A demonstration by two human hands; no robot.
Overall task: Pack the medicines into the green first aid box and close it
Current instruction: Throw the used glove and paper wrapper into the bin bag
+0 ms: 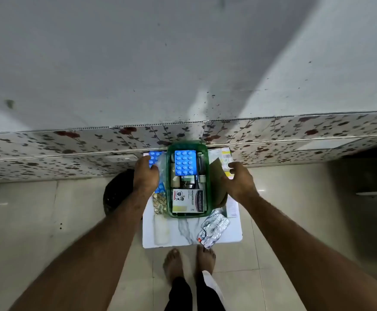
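The open green first aid box (pixel 207 153) stands on a small white marble-patterned table (pixel 183 232). Inside lie a blue blister pack (pixel 185 162), a Hansaplast carton (pixel 188 200) and small bottles. My left hand (pixel 146 176) is left of the box, fingers closed on another blue blister pack (pixel 154 157). My right hand (pixel 239 180) hovers right of the box with spread fingers, holding nothing, beside the olive-green lid (pixel 216 173). Silver blister strips (pixel 213 228) lie at the table's front right. A strip of gold tablets (pixel 159 202) lies left of the box.
White medicine cartons and papers (pixel 224 157) lie behind my right hand. A white tube-like item (pixel 161 230) rests at the table's front left. A dark round object (pixel 115 194) sits on the floor to the left. Flower-patterned wall panels (pixel 70 149) run behind. My bare feet (pixel 189 263) stand before the table.
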